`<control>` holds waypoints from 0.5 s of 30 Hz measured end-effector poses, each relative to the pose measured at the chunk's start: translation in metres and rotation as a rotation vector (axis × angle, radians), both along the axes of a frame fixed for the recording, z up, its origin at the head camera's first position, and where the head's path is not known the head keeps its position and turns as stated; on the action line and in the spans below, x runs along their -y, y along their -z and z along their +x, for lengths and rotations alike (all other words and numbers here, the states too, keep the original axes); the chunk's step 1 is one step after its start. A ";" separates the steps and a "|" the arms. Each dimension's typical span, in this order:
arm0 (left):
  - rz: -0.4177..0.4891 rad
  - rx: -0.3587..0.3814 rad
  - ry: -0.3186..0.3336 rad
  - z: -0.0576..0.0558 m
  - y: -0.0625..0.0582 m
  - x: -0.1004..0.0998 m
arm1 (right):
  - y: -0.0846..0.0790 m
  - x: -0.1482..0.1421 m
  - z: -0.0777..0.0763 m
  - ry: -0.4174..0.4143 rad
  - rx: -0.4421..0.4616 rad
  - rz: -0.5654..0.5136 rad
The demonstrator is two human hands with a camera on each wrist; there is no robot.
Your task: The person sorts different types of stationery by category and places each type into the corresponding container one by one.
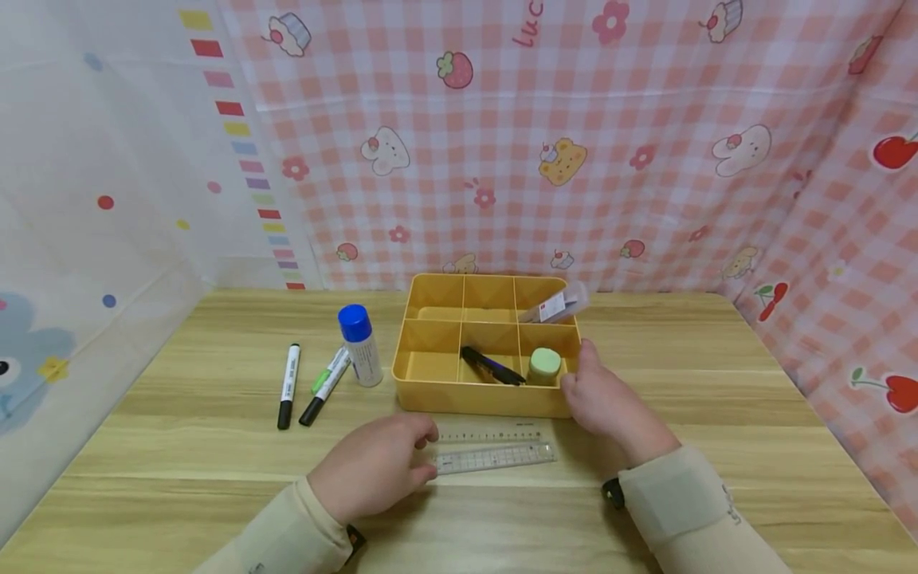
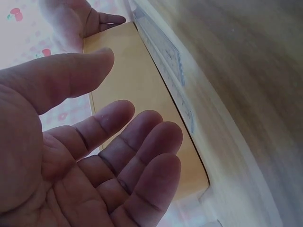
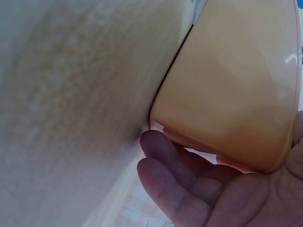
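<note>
My right hand grips the front right corner of a yellow compartment box; in the right wrist view its fingers lie along the short side. Just in front of the box, my left hand hovers with thumb and fingers apart, holding nothing, as the left wrist view shows. Beside its fingertips, a clear ruler lies on the table, with a second clear ruler behind it. Inside the box are a black pen, a pale green round-topped object and a clear labelled case that leans over the rim.
Left of the box stands a bottle-shaped glue stick with a blue cap. Near it lie a white marker with a black cap, another black-capped marker and a partly hidden green-marked one. Patterned cloth hangs behind the table.
</note>
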State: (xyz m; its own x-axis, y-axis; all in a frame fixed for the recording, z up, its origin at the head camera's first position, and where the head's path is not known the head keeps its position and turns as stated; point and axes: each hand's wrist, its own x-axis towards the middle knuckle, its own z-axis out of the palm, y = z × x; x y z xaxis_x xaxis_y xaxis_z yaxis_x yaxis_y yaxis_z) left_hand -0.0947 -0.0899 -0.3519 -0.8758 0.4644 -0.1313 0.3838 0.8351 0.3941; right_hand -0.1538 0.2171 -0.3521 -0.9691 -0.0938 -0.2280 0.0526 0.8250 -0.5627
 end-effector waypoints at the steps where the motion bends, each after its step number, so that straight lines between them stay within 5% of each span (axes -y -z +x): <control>1: 0.001 -0.003 -0.001 0.000 0.000 0.000 | 0.000 0.000 0.000 0.001 -0.001 0.002; 15: 0.010 0.004 0.033 0.001 0.003 -0.003 | -0.001 -0.001 0.001 -0.009 -0.006 0.003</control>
State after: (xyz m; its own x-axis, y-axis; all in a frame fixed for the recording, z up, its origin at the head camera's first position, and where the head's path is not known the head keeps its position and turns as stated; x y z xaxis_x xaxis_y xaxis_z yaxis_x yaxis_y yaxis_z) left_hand -0.0935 -0.0864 -0.3550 -0.8593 0.4947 -0.1300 0.4098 0.8180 0.4037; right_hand -0.1531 0.2177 -0.3514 -0.9696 -0.1021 -0.2223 0.0415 0.8268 -0.5609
